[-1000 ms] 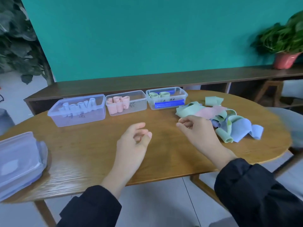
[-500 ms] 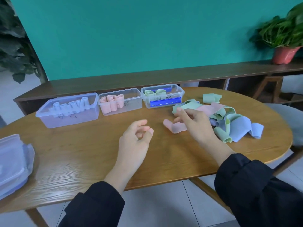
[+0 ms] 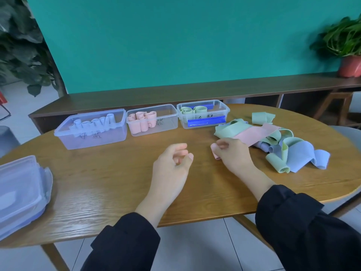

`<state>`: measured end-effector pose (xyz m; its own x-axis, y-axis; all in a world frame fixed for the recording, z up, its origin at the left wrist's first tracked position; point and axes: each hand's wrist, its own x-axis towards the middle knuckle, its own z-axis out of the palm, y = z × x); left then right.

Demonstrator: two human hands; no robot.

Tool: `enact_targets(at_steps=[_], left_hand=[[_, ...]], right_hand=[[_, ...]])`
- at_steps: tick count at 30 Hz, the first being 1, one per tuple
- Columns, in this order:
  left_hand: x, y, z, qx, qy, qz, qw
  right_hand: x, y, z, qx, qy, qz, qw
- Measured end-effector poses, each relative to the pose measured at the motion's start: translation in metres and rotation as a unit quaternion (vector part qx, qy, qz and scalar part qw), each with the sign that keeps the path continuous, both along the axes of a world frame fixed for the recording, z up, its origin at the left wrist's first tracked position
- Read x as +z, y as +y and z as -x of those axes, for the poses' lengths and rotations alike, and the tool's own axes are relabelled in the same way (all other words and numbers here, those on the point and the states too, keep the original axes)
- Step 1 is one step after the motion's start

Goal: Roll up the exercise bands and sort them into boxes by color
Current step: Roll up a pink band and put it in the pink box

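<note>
My right hand pinches the near end of a pink band, which stretches back over a loose pile of green and blue bands at the right of the table. A little to the left, my left hand hovers half-curled and holds nothing. Three clear boxes stand in a row at the back: one with blue rolls, one with pink rolls, one with green rolls. A single green band lies apart behind the pile.
Stacked clear lids lie at the table's left edge. The oval wooden table has a low dark shelf behind it, with a potted plant on its right end. A chair stands at the right.
My right hand reached into the pile, took the pink band's end and drew it toward me. My left hand stayed nearly still.
</note>
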<state>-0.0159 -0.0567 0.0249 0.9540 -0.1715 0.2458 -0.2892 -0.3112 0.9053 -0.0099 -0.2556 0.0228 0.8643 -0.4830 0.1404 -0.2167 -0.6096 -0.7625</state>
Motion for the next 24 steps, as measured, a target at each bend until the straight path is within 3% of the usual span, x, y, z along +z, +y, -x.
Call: enact_targets(at_steps=[7,14,19,24], left_hand=[[0.003,0.004,-0.002,0.004,-0.001,0.005,1.0],[0.007,0.016,-0.009,0.006,-0.006,0.002,1.0],[0.012,0.036,-0.02,-0.019,-0.019,0.023,0.999],[0.018,0.06,-0.024,-0.033,-0.017,0.045,0.998]], right_hand=[[0.01,0.004,-0.005,-0.067,0.125,0.028,0.99],[0.008,0.033,0.001,0.11,-0.026,-0.07,0.991],[0.015,0.062,0.005,0.214,-0.069,-0.232,0.946],[0.024,0.082,0.007,0.297,-0.06,-0.28,0.911]])
